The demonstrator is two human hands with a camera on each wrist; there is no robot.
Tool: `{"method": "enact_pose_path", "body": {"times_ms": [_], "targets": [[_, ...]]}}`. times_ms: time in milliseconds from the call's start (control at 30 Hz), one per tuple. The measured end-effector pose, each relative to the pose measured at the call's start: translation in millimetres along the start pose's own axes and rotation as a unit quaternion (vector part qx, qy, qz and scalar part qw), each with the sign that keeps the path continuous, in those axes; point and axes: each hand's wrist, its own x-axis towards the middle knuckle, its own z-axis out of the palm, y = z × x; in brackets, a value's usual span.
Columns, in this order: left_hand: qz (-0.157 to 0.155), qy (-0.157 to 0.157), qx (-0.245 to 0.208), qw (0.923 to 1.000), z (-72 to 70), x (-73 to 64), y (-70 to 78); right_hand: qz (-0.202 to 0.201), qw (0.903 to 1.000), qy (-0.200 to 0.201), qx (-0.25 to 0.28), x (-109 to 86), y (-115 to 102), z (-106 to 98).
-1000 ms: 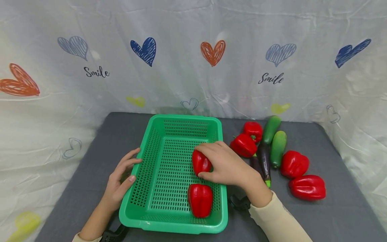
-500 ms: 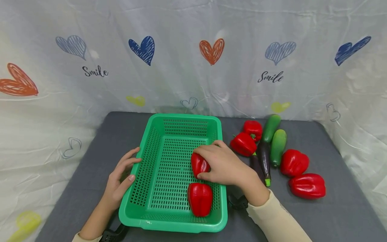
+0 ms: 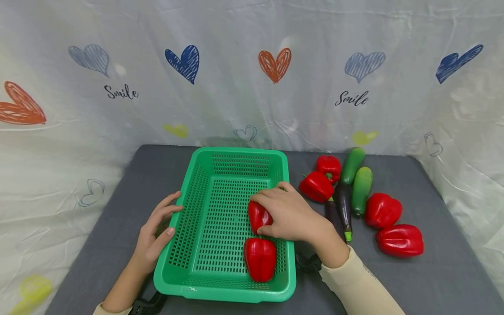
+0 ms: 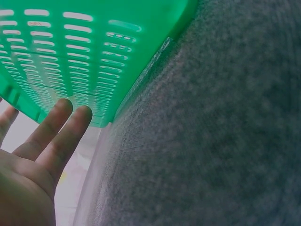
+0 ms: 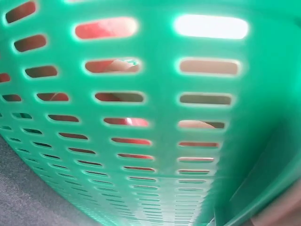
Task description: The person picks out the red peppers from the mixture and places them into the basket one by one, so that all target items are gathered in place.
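Note:
A green perforated plastic basket sits on the grey cloth with two red bell peppers inside along its right side. My right hand reaches over the right rim and holds the farther bell pepper between thumb and fingers, partly covering it. The nearer bell pepper lies in the front right corner. On the other side, my left hand rests its spread fingertips against the left rim; in the left wrist view its extended fingers are at the slotted outer wall. The right wrist view shows red through the basket's slots.
Right of the basket lie two bell peppers by two dark eggplants and two green cucumbers. Two more bell peppers lie farther right. A white curtain with printed hearts hangs behind the table.
Almost nothing differs: the whole scene shifts slightly up and left in the head view. Both hands keep their places on the basket and the bell pepper.

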Motion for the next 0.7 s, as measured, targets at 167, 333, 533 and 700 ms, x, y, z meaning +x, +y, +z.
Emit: {"method": "enact_pose_path", "body": {"times_ms": [167, 333, 533, 700], "targets": [[-0.007, 0.002, 0.001, 1.0, -0.2, 0.3, 1.9, 0.0, 1.0, 0.001, 0.003, 0.1, -0.7, -1.3], [-0.003, 0.001, -0.002, 1.0, 0.0, 1.0, 2.1, -0.001, 1.0, -0.001, 0.003, -1.0, -1.5, -2.5], [0.001, -0.003, -0.005, 1.0, -0.3, 1.0, 0.8, 0.001, 1.0, -0.004, 0.002, -1.3, -0.7, -1.3], [0.003, -0.002, -0.006, 1.0, -0.9, 0.7, 0.5, 0.001, 1.0, -0.004, 0.006, -0.1, -0.6, -2.1]]}}
